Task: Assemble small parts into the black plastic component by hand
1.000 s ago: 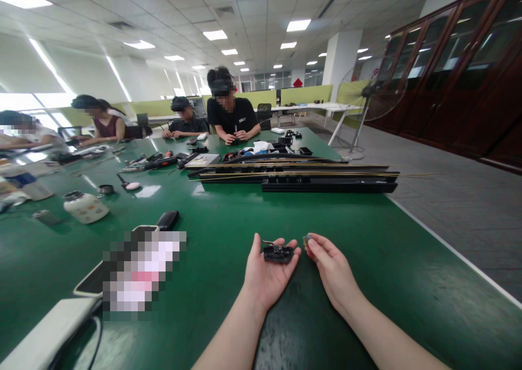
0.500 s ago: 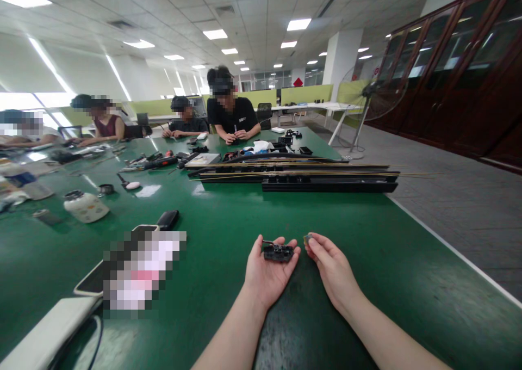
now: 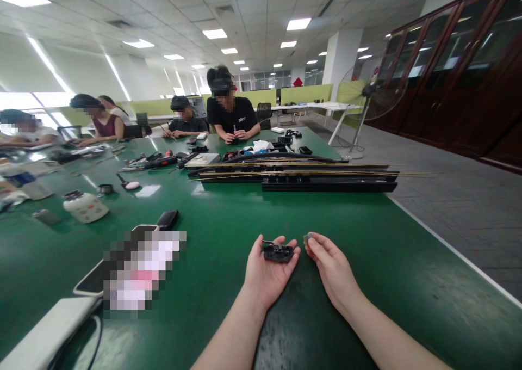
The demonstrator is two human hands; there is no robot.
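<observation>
Palm up above the green table, my left hand (image 3: 267,275) holds a small black plastic part (image 3: 278,252) across its curled fingers. The part looks like an open housing with fine details inside, too small to make out. Just to its right, my right hand (image 3: 332,266) pinches a tiny grey-and-yellowish piece (image 3: 307,239) between thumb and fingertips. A narrow gap separates that piece from the fingertips of my left hand. The other fingers of my right hand are folded behind the pinch.
Long black rails (image 3: 330,184) with thin yellowish rods lie across the table ahead. To my left are a phone (image 3: 134,250), a white box-like device (image 3: 61,326) with a cable, and a patterned jar (image 3: 85,207). Tools lie farther back. Several people sit around the table; a fan (image 3: 369,91) stands right.
</observation>
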